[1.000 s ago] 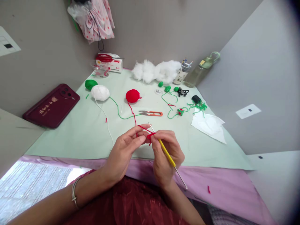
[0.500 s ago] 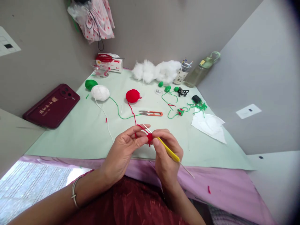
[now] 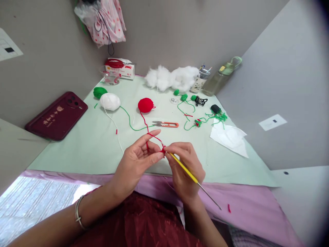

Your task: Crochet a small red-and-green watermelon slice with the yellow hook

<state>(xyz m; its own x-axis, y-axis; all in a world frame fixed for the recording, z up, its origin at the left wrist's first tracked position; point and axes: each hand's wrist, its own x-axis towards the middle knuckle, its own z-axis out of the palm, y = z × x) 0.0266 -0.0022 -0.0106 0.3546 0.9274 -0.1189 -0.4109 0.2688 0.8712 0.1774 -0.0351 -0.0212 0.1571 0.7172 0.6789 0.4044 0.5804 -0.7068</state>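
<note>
The left hand (image 3: pixel 137 163) pinches a small red crochet piece (image 3: pixel 163 150) between thumb and fingers, with the red strand (image 3: pixel 147 128) running over its raised forefinger back to the red yarn ball (image 3: pixel 145 105) on the green mat (image 3: pixel 84 144). The right hand (image 3: pixel 185 168) grips the yellow crochet hook (image 3: pixel 183 168) (its tip sits at the piece), fingers pressed together around the handle. Orange snips (image 3: pixel 166 124) lie just beyond the hands.

A maroon phone case (image 3: pixel 56 116) lay at the far left. White yarn (image 3: pixel 110 101) sat beside green yarn (image 3: pixel 99 92). Orange snips (image 3: pixel 166 124) lay mid-table; white stuffing (image 3: pixel 171 78), a pen cup (image 3: pixel 200 81) and a bottle (image 3: pixel 221 75) stood far right.
</note>
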